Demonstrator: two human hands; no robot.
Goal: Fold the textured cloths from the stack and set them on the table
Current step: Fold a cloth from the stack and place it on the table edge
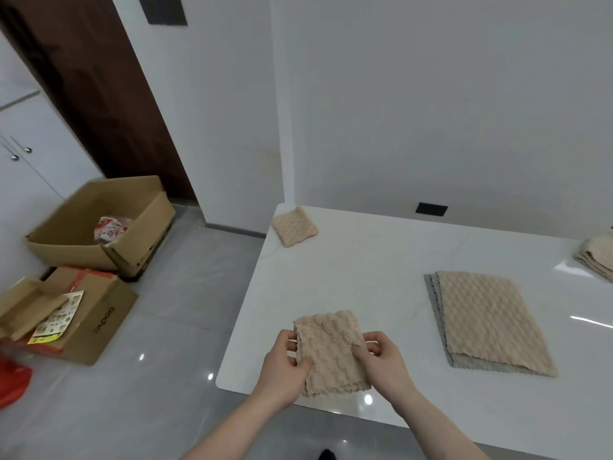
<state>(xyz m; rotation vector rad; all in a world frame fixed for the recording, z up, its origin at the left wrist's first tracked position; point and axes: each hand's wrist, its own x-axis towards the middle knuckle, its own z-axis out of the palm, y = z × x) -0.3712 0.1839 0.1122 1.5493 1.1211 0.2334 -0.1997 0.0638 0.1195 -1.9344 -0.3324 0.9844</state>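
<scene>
A beige textured cloth (330,351), folded into a narrow rectangle, is held just above the near left part of the white table (374,270). My left hand (285,363) pinches its left edge and my right hand (381,356) pinches its right edge. To the right, a stack of flat cloths (491,322) lies on the table, beige on top with grey ones under it. A small folded beige cloth (294,227) sits at the far left corner. More folded beige cloths (598,257) lie at the right edge of the view.
Open cardboard boxes (99,227) and flattened cartons (69,313) stand on the grey floor left of the table. A white wall runs behind the table, with a dark door at the far left. A red bag (13,380) lies at the left edge.
</scene>
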